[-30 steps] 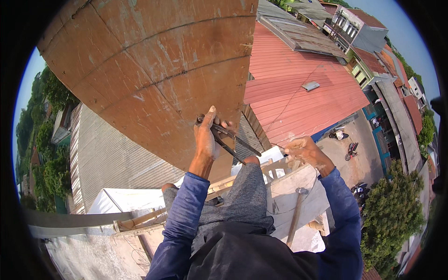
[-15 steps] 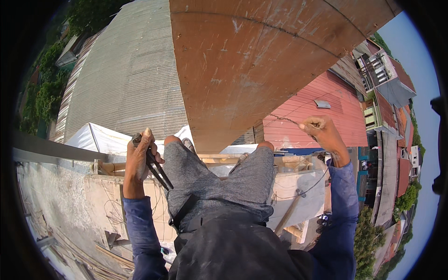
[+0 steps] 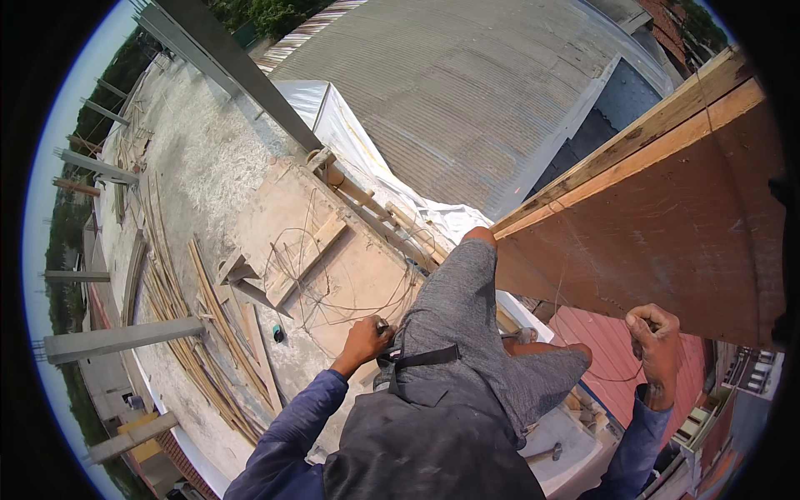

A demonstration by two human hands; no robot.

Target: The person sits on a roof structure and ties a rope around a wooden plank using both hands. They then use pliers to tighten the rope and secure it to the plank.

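At my left hip, my left hand is closed around a pair of dark pincers. Only a bit of the tool shows past the fingers; the rest is hidden against my belt. My right hand is held up on the right, beyond my knee, its fingers curled around a thin dark wire. The wire loops from the hand toward the brown plywood panel. That panel rises in front of my right hand, with timber along its upper edge.
On the concrete slab to the left lie loose wires, wood strips and a wooden plank. Concrete columns stand farther left. Past the slab's edge are a grey corrugated roof and a red roof below.
My view has swung left toward the slab. My left hand, with the pincers, has come down to my hip. My right hand remains raised on the right with the wire.
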